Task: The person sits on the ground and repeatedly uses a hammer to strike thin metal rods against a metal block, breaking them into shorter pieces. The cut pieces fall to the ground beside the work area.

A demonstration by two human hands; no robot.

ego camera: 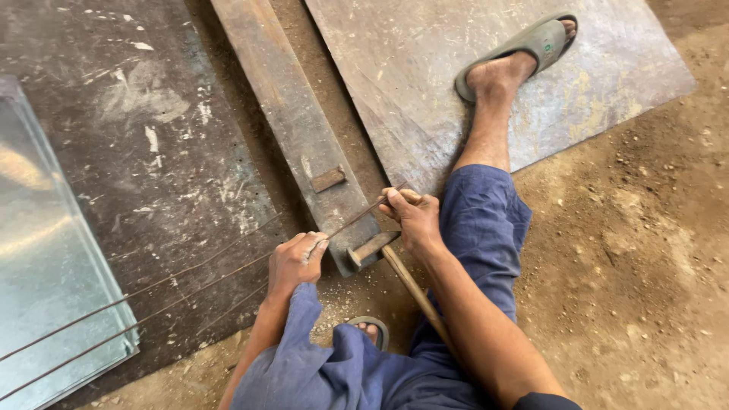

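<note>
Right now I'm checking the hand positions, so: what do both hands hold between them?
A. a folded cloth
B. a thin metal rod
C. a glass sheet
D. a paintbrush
B: the left hand and right hand each grip an end of the thin metal rod stretched over the steel bar.

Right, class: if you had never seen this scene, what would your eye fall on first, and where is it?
At the centre, the left hand and right hand grip a thin metal rod stretched across the end of a rusty steel bar. A wooden-handled hammer lies just below the hands. At the far left, shiny sheet metal catches the light on the dusty ground.
</note>
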